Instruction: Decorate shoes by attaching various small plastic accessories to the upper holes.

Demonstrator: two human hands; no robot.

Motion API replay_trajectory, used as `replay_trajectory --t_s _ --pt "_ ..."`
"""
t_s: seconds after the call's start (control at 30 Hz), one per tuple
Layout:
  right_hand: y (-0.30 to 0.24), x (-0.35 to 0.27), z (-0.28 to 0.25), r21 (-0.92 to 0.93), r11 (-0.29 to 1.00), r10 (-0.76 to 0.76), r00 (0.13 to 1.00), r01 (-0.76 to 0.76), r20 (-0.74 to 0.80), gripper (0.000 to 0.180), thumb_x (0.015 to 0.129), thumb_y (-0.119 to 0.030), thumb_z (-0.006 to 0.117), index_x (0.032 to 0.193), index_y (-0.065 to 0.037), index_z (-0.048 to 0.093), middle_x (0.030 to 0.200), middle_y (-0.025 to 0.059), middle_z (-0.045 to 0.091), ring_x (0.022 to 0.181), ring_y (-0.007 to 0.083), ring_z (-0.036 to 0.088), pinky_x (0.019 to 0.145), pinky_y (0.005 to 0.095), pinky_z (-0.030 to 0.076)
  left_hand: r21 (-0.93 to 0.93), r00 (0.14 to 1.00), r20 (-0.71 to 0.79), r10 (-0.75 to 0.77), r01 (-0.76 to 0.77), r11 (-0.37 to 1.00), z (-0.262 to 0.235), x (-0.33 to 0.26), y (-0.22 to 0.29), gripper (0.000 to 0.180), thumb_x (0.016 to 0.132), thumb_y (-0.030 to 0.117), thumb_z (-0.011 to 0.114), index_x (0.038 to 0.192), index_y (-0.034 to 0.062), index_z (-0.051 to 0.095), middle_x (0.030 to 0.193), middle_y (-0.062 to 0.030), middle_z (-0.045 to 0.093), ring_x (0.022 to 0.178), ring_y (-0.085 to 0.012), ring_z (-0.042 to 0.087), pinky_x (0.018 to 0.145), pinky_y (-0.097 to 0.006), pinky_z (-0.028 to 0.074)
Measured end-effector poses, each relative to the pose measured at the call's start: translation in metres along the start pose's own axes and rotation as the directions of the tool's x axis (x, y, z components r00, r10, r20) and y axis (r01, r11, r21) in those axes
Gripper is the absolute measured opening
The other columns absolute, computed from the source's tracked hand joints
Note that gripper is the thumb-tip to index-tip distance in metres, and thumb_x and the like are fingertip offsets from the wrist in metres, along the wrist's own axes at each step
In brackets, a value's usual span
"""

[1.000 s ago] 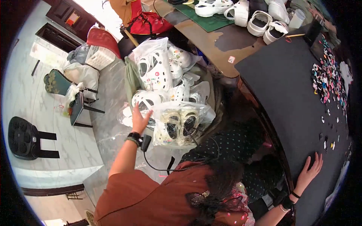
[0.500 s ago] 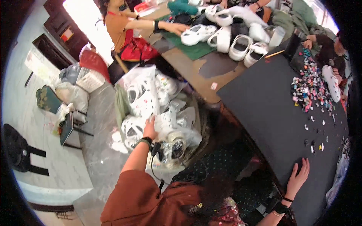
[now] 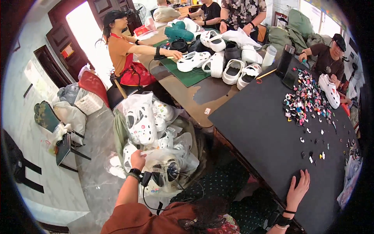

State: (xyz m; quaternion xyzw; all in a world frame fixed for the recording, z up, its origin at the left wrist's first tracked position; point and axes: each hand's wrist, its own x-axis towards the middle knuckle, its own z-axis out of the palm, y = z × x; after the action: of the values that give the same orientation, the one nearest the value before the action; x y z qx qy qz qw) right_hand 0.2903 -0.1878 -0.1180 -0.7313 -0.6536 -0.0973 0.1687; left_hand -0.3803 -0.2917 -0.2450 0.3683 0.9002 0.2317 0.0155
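Head view, looking down and left of my chair. My left hand (image 3: pixel 138 159) is curled shut on the top of a clear plastic bag (image 3: pixel 165 171) that holds white clogs; the fingers pinch the film where it bunches, knuckles up, wrist with a dark watch strap just below. That bag sits on the floor at my left knee, touching a heap of bagged clogs (image 3: pixel 146 123) of the same kind that leans against the table's edge.

Step, as I judge it: taking one bagged pair out of the floor pile. A lift calls for a firmer hold on the gathered neck, since the film is slack and the pair inside looks heavy for a pinch; neighbouring bags lie against it and may drag.

My right hand (image 3: pixel 298 191) lies flat and open on the black mat (image 3: pixel 265 128), fingers spread, holding nothing. Small loose pieces lie well apart from it up the mat, thickening into a heap of coloured charms (image 3: pixel 306 101). Beyond, loose white clogs (image 3: pixel 218 62) crowd the table where other people work.
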Motion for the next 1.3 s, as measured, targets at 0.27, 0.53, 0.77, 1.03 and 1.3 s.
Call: replay_trajectory --t_s 0.27,0.53,0.77,1.03,1.3 --pt "0.000 0.006 0.009 0.013 0.998 -0.064 0.998 0.064 0.008 0.041 0.099 -0.026 0.053 0.135 -0.006 0.050 0.146 0.0160 0.044 0.138 0.0379 0.036 0.111 0.0513 0.029 -0.031 0.919 -0.334 0.211 -0.234 0.972 -0.104 0.009 0.038 0.017 0.076 0.006 0.073 0.084 -0.0027 0.061 0.078 -0.0244 0.062 0.075 -0.0442 0.060 0.065 -0.043 0.047" --pt "-0.046 0.015 -0.042 0.358 0.911 -0.215 0.976 0.207 -0.016 0.048 0.093 -0.022 0.063 0.136 -0.008 0.049 0.151 0.0146 0.039 0.134 0.0325 0.042 0.105 0.0440 0.038 -0.176 0.726 -0.588 0.357 -0.546 0.819 -0.219 -0.013 0.218 0.012 0.074 -0.004 0.067 0.085 0.0014 0.066 0.070 -0.0134 0.057 0.060 -0.0250 0.054 0.056 -0.032 0.040" --pt "-0.143 0.036 -0.159 0.826 0.440 -0.368 0.910 0.352 -0.192 0.127 0.053 -0.046 0.093 0.152 -0.005 0.025 0.159 0.0183 0.020 0.089 0.0132 0.060 0.061 0.0222 0.041 -0.130 0.231 -0.693 0.683 -0.972 0.197 -0.247 -0.041 0.354 0.024 0.067 -0.014 0.064 0.084 0.0022 0.069 0.072 -0.0064 0.057 0.064 -0.0170 0.054 0.058 -0.026 0.039" --pt "-0.160 0.052 -0.210 0.728 0.500 -0.628 0.775 0.469 -0.068 0.143 0.045 -0.033 0.098 0.154 -0.001 0.011 0.149 0.0156 0.037 0.099 0.0213 0.056 0.073 0.0281 0.048 -0.434 -0.176 -0.477 0.861 -0.805 -0.405 -0.218 -0.103 0.434 0.038 0.062 0.003 0.072 0.100 0.0076 0.073 0.069 -0.0042 0.057 0.056 -0.0212 0.058 0.047 -0.033 0.044" --pt "-0.105 0.033 -0.206 0.822 0.498 -0.588 0.804 0.276 0.086 0.057 0.071 -0.004 0.073 0.124 -0.002 0.055 0.087 0.0144 0.062 0.082 0.0338 0.065 0.074 0.0394 0.051 -0.364 -0.618 -0.352 0.703 -0.602 -0.711 -0.204 -0.146 0.481 0.041 0.075 0.007 0.066 0.116 0.0076 0.066 0.084 -0.0048 0.060 0.059 -0.0188 0.056 0.046 -0.029 0.041"
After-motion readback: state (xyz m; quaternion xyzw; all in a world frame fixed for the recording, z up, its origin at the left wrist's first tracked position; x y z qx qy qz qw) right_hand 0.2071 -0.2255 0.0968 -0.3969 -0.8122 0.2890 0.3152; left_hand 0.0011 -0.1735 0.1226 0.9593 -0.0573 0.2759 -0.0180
